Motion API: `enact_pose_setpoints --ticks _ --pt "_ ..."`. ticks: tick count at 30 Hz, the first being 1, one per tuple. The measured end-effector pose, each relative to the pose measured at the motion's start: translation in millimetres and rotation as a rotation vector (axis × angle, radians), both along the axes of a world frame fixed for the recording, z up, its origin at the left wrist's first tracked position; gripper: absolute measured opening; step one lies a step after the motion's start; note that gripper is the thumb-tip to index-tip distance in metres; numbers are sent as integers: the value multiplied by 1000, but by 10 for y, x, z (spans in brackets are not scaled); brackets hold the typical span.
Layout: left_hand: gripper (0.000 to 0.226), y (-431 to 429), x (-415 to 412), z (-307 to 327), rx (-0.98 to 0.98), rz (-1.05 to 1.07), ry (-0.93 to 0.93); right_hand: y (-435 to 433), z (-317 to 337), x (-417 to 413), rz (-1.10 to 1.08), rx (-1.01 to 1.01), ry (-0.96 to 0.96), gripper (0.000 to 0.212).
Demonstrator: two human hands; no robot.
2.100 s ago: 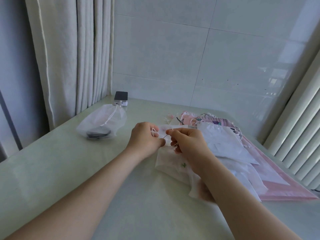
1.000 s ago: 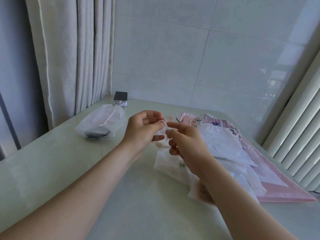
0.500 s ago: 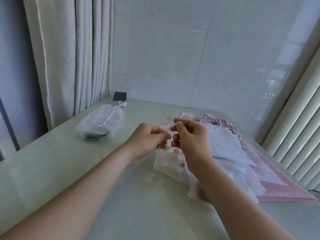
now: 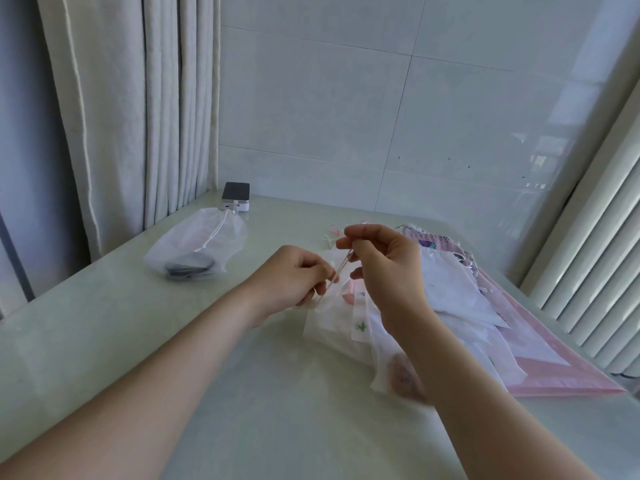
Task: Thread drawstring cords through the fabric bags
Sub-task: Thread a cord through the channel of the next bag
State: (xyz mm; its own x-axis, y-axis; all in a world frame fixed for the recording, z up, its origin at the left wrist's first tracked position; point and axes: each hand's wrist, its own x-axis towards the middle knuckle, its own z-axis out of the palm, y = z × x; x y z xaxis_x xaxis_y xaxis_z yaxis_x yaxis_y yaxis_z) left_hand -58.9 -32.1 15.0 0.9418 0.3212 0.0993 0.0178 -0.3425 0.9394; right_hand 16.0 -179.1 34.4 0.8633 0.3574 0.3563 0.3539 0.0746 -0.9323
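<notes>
the left hand [image 4: 294, 278] pinches the mouth of a white fabric bag [image 4: 341, 318] lying on the tabletop [image 4: 104, 341] while the right hand [image 4: 381, 258], raised, pinches the drawstring cord [image 4: 341, 268] taut; steady, even pulling along the channel should prevent bunching.

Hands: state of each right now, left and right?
Left hand: closed, gripping the top of the bag, by the cord.
Right hand: closed, pinching the cord's upper end, raised above the bag.

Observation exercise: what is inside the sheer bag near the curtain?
Through the sheer bag a dark thing shows at its near end; the fabric blurs it, so what it is cannot be told.
</notes>
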Motion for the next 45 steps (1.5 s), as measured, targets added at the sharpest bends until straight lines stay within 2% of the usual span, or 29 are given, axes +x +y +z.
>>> enact_pose_setpoints --ticks 3,7,10,13,16,19,22,27,29,32,34,40,41,43,44,45 --pt "25 -52 -58 75 103 -132 62 -8 -14 12 30 -36 -103 31" --pt "26 -57 -75 101 110 -184 49 -9 -62 50 61 -32 -182 26" --pt "29 -21 -51 86 47 -155 9 -11 -75 47 49 -169 -256 32" --pt "32 26 -25 80 -63 -104 20 -13 -96 35 46 -341 -415 50" --pt "32 34 -22 89 -183 -77 42 -4 -100 30 48 -424 -534 62" --pt "32 42 -12 92 -262 -45 56 8 -137 3 38 -455 -627 56" --pt "33 46 -2 94 -299 -12 79 12 -171 64 -31 -443 -715 41" --pt "17 51 -3 127 -402 12 70 32 -204 180 -71 -456 -834 14" --pt "18 64 -10 139 -454 -5 56 24 -205 174 -38 -519 -928 10" --pt "14 58 -22 159 -540 -36 36 14 -177 190 -77 -692 -1173 9" --pt "14 54 -24 164 -564 -53 34 7 -153 209 -111 -745 -1242 8" --pt "4 34 -4 147 -473 -4 39 -4 -194 160 -170 -832 -1167 15" --pt "10 32 -3 124 -436 32 18 3 -205 162 -162 -828 -1117 15" --pt "43 62 8 56 -268 138 -25 20 -210 155 -128 -754 -954 16" --pt "51 81 6 38 -149 201 -43 26 -198 142 -101 -700 -861 17" --pt "48 100 1 27 -57 244 -70 28 -172 116 -73 -655 -771 18"
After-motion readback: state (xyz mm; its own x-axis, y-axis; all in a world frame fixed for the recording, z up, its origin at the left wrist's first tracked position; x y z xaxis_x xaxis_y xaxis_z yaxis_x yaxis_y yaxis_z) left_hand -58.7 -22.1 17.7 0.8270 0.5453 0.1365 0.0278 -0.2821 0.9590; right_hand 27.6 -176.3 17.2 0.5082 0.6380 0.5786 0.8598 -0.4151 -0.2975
